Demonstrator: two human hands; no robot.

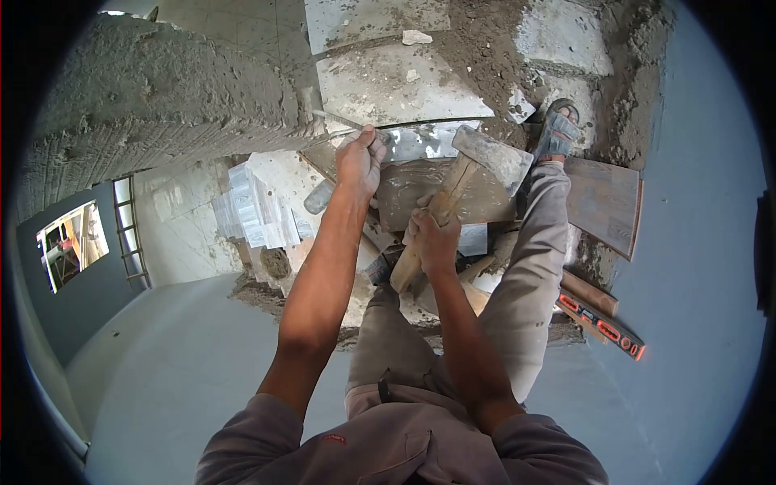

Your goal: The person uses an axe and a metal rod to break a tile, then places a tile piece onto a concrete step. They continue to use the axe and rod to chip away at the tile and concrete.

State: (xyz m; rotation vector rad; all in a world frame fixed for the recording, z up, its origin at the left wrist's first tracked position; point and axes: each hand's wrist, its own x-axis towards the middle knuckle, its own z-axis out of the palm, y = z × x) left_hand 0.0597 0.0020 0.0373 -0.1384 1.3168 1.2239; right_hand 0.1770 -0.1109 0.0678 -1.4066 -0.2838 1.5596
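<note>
In my left hand [361, 162] is a thin metal rod or chisel [338, 120], its free end pointing left toward the edge of a rough mortar-covered block [186, 105]. My right hand [433, 241] is wrapped round the wooden handle of a hatchet-like hammer [493, 156], whose broad metal head is up and to the right of the hand. Beneath the tool lies a brown, mud-smeared tile or board [412, 192]. A pale strip of tile [428, 141] lies just beyond it.
Large dusty tiles [396, 81] and loose rubble [485, 44] lie ahead. Stacked tile pieces [263, 206] are at the left. On the right are a wood-patterned tile [602, 202] and a level [600, 325]. My sandalled foot [558, 133] rests beside the rubble.
</note>
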